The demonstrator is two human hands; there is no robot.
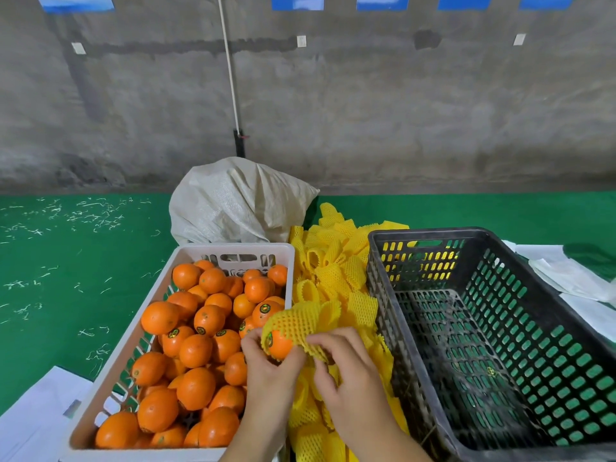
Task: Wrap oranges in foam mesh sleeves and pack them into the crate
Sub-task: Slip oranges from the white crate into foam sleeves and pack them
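Observation:
My left hand (270, 368) grips an orange (279, 345) over the right rim of the white crate (190, 255). A yellow foam mesh sleeve (296, 325) covers the top and right side of that orange. My right hand (346, 371) pinches the sleeve's lower edge beside the fruit. The white crate holds several loose oranges (196, 348), some with small stickers. A pile of yellow mesh sleeves (333, 271) lies between the two crates. The black crate (500, 345) on the right holds no oranges.
A white woven sack (233, 201) stands behind the white crate. White sheets (573, 278) lie to the right of the black crate, and white paper (36, 415) at the lower left. Green flooring (66, 261) runs to a grey concrete wall.

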